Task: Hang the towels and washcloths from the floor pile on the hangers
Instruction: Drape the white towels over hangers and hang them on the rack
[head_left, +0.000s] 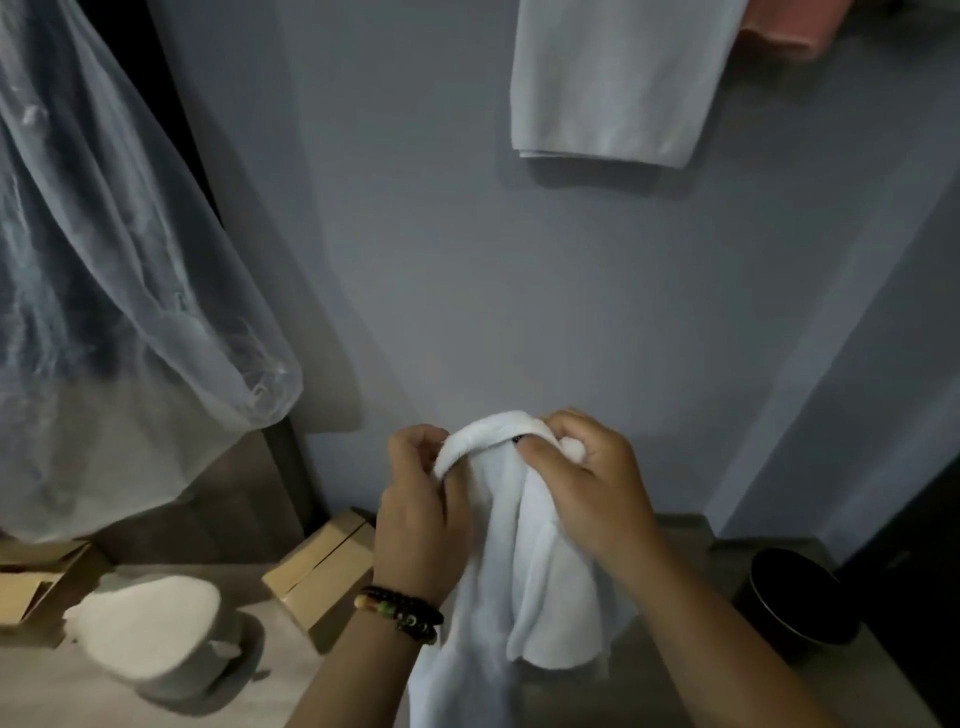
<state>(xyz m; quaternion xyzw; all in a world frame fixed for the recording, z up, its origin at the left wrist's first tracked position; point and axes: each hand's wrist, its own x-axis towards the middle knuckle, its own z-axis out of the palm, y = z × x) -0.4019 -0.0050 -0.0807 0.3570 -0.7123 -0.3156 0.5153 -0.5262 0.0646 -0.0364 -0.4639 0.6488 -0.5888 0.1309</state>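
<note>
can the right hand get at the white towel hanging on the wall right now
Probably not yet: the right hand and left hand both grip the white towel, and the hung towel sits well above them.

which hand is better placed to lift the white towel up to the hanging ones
Right, probably. The right hand grips the white towel at its top fold, on the side under the hung white towel. The left hand holds the farther edge.

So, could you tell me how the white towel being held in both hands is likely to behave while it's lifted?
The white towel is probably floppy: it sags in folds below the left hand and right hand. It looks light, since pinching fingers alone carry it. Its fuzzy surface likely resists slipping.
</note>
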